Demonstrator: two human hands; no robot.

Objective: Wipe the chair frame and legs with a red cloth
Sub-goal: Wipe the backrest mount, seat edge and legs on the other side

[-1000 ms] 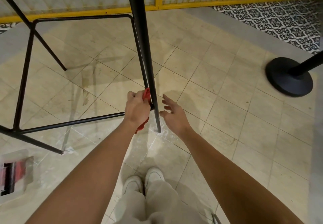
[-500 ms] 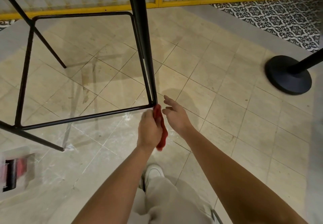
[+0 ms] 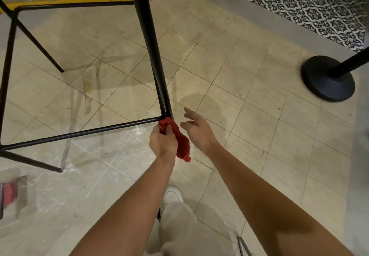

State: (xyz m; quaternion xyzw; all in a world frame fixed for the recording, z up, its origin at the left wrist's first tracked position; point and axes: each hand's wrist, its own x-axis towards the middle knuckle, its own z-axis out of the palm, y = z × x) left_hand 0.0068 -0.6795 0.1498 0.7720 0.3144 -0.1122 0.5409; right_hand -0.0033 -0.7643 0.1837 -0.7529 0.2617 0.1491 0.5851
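Step, corner wipe: left hand (image 3: 162,143) grips crumpled red cloth (image 3: 180,142) at the leg-rail joint of the black tubular metal chair frame (image 3: 148,42) (right hand (image 3: 196,131) alongside, fingers spread, empty); next, likely a slide along the rail.

Warm, dimmish indoor light is falling from above, casting soft shadows on the glossy beige tiled floor (image 3: 249,136). Edges are bending; the black round stanchion base (image 3: 327,82) is blurring.
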